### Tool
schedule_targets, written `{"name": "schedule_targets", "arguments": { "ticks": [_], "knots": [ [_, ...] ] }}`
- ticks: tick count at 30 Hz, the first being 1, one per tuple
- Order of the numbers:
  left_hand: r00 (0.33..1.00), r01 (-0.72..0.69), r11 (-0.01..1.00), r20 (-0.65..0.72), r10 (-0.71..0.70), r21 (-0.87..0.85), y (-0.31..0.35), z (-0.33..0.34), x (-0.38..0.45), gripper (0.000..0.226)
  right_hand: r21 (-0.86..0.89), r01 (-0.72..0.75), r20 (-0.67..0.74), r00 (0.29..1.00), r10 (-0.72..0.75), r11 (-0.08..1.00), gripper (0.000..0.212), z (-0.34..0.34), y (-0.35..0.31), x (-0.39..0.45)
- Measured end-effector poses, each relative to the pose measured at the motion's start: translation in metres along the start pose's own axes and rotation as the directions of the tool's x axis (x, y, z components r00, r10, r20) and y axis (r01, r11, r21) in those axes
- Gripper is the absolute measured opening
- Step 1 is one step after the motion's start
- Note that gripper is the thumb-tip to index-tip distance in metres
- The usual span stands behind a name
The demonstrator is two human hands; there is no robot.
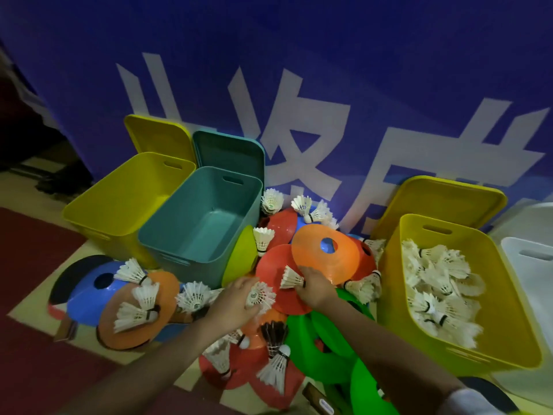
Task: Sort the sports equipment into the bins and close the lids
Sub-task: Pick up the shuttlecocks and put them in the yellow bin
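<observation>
White shuttlecocks and flat disc cones in orange, red, green and blue lie heaped on the floor. My left hand (236, 304) grips one white shuttlecock (261, 296) at the middle of the heap. My right hand (315, 287) pinches another shuttlecock (291, 278) by its cork over a red cone (270, 272). An orange cone (326, 257) leans just beyond my right hand. The yellow bin (392, 283) on the right holds several shuttlecocks. The teal bin (161, 235) and the left yellow bin (89, 211) have nothing visible inside.
Three lids lean against the blue banner wall behind their bins: yellow (155, 134), teal (233, 151), yellow (443, 196). A white bin (526, 256) stands at the far right. A dark paddle (68, 280) lies partly under the blue cone at the left.
</observation>
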State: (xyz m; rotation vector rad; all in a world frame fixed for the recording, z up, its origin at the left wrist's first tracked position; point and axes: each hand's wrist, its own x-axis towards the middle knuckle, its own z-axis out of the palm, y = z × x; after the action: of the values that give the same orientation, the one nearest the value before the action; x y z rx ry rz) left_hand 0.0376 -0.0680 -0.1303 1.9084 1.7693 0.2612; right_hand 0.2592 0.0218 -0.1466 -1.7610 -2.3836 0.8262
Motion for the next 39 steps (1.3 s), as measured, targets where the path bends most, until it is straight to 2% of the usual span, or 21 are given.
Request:
{"name": "schedule_targets", "arguments": {
  "ticks": [6, 11, 14, 17, 22, 25, 28, 32, 35, 39],
  "knots": [
    [0.990, -0.126, 0.969, 0.082, 0.111, 0.212, 0.000, 0.002, 0.016, 0.083, -0.112, -0.117, 0.042, 0.992, 0.123, 0.987, 0.063, 0.019, -0.007, 0.008],
    [0.967, -0.240, 0.920, 0.159, 0.199, 0.311, -0.004, 0.010, 0.033, 0.098, -0.227, -0.117, 0.034, 0.991, 0.128, 0.967, 0.043, 0.023, 0.000, 0.006],
    [0.951, -0.294, 0.898, 0.195, 0.240, 0.328, -0.005, 0.011, 0.044, 0.103, -0.202, -0.114, 0.020, 0.992, 0.121, 0.973, 0.044, 0.028, 0.006, 0.005],
    [0.927, -0.348, 0.882, 0.258, 0.273, 0.318, -0.007, 0.011, 0.053, 0.096, -0.079, -0.140, 0.026, 0.990, 0.142, 0.987, 0.046, 0.034, 0.010, 0.004],
    [0.919, -0.360, 0.917, 0.232, 0.318, 0.171, -0.017, 0.006, 0.059, 0.067, 0.030, -0.122, -0.003, 0.993, 0.122, 0.992, 0.061, 0.051, 0.012, 0.003],
    [0.947, -0.303, 0.953, 0.122, 0.298, 0.025, -0.020, 0.000, 0.056, 0.054, 0.132, -0.085, -0.023, 0.996, 0.089, 0.988, 0.069, 0.060, 0.010, 0.001],
    [0.964, -0.267, 0.952, -0.042, 0.264, -0.152, -0.014, -0.010, 0.054, 0.040, 0.270, -0.022, -0.098, 0.994, 0.050, 0.963, 0.083, 0.059, 0.007, -0.006],
    [0.941, -0.319, 0.889, -0.217, 0.258, -0.328, 0.020, -0.034, 0.052, 0.038, 0.420, 0.033, -0.279, 0.956, 0.094, 0.907, 0.046, 0.026, -0.002, -0.024],
    [0.903, -0.413, 0.797, -0.314, 0.294, -0.441, 0.059, -0.045, 0.056, 0.036, 0.492, 0.108, -0.401, 0.909, 0.116, 0.864, 0.041, -0.011, 0.004, -0.043],
    [0.894, -0.442, 0.732, -0.324, 0.310, -0.519, 0.111, -0.039, 0.069, 0.031, 0.555, 0.147, -0.500, 0.845, 0.187, 0.819, 0.039, -0.062, 0.031, -0.075]
  ]
}}
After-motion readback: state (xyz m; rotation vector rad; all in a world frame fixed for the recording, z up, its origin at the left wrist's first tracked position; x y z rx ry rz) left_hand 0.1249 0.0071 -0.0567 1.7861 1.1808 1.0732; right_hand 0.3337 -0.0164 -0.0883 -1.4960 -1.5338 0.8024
